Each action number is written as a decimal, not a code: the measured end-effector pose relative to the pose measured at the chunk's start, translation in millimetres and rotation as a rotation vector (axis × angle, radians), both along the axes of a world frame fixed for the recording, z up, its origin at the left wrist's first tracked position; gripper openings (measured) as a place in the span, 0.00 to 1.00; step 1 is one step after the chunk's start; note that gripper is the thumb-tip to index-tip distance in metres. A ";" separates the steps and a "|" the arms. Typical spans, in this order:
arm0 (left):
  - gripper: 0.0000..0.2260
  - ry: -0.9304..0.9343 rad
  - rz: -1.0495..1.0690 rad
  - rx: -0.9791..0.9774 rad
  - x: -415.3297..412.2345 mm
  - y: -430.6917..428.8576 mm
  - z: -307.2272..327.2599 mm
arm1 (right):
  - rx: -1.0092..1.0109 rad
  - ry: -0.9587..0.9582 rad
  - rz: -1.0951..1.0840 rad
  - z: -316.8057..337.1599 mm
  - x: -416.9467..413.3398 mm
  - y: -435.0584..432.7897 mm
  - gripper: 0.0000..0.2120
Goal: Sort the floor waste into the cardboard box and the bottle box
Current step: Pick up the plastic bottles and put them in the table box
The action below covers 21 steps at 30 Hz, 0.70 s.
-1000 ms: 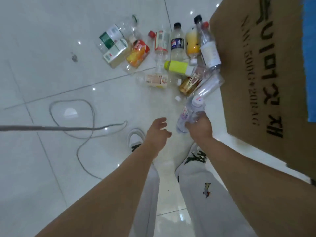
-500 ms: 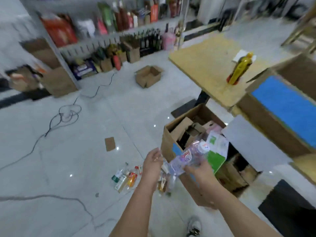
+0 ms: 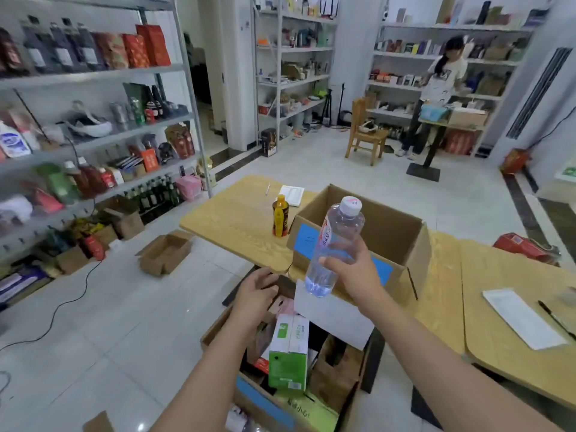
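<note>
My right hand (image 3: 355,271) grips a clear plastic bottle (image 3: 335,244) with a white cap, upright, in front of an open cardboard box (image 3: 414,241) with a blue label that stands on the wooden table. My left hand (image 3: 257,291) hangs with its fingers apart and holds nothing, above a second open cardboard box (image 3: 265,400) on the floor. That floor box holds a green-and-white carton (image 3: 288,350) and flattened cardboard pieces. The floor pile of bottles is out of view.
An orange bottle (image 3: 280,218) stands on the wooden table (image 3: 233,226) left of the table box. An open box (image 3: 165,254) and a cable (image 3: 62,304) lie on the floor. Shelves (image 3: 93,120) line the left, with a chair (image 3: 364,135) and a person (image 3: 436,88) farther back.
The view has risen from the floor pile to the room. My right hand has lifted the clear bottle up in front of the table box; my left hand stays empty.
</note>
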<state>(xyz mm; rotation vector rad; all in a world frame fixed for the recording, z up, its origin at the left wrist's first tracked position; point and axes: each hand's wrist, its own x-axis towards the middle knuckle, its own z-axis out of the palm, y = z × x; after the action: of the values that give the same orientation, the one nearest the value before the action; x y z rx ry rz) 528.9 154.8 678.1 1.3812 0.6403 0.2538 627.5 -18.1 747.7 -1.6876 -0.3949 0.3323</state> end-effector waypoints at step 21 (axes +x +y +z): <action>0.44 0.518 -0.312 0.624 282.4 -116.2 -47.6 | -0.382 0.095 0.149 -96.1 347.7 -50.3 0.35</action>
<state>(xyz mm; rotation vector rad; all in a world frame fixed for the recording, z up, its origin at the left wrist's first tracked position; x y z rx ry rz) 811.3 38.6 630.5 2.1572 0.7897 -0.1853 975.2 -68.4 651.6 -2.0094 -0.4056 0.6267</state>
